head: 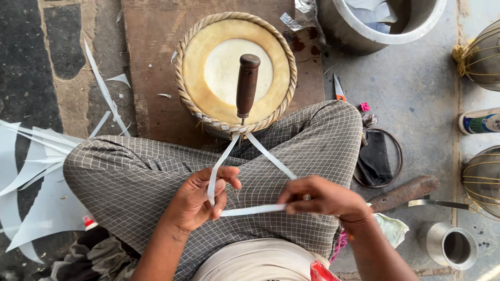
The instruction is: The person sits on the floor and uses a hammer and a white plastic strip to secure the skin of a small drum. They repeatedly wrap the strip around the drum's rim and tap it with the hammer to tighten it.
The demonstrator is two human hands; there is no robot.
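White plastic strip [250, 210] stretched flat between both hands above the checked-cloth lap [135, 171]. Left hand [200, 200] curled shut around the strip's looped end; right hand [320, 198] pinching the other end tight. Two strip tails running up toward twelve o'clock to the woven rim of a round drum [234, 70]. Wooden-handled tool [247, 86] standing on the drumhead. Steel cup [452, 244] at four o'clock.
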